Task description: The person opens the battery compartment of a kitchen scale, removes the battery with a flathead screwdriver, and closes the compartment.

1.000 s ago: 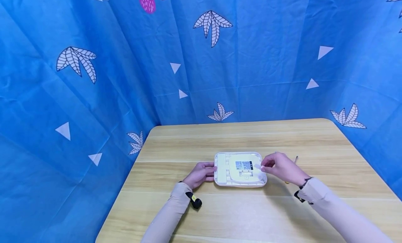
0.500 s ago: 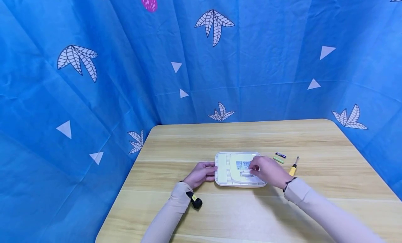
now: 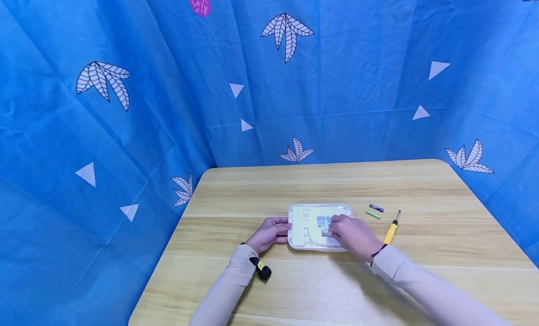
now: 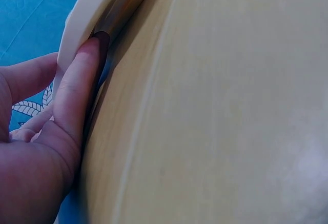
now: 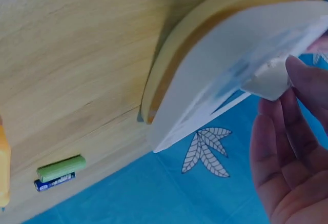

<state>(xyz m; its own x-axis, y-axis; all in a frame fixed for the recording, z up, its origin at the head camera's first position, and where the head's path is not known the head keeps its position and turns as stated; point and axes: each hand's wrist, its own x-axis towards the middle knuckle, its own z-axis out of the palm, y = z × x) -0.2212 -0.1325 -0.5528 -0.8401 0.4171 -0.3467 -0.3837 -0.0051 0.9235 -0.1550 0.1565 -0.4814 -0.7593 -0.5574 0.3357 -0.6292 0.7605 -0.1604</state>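
Note:
A white, flat device (image 3: 298, 228), which looks like a kitchen scale, lies underside up on the table. Its printed label (image 3: 322, 221) faces up, and the battery slot beside it is partly hidden by my right hand. My left hand (image 3: 269, 235) grips the device's left edge, with the rim between thumb and fingers in the left wrist view. Over the underside, my right hand (image 3: 353, 233) pinches a small white battery cover (image 5: 269, 83) between thumb and fingertips. In the right wrist view the cover is tilted, close to the device's face.
To the right of the device lie a green battery (image 3: 373, 214) and a dark blue battery (image 3: 376, 207), side by side. A yellow-handled screwdriver (image 3: 391, 231) is nearer my right forearm. Blue patterned curtain (image 3: 358, 83) surrounds the wooden table (image 3: 261, 190) at the back and sides.
My right hand has moved left from the device's right edge to its battery slot, carrying the battery cover. The batteries and screwdriver have come into view. My left hand has stayed in place.

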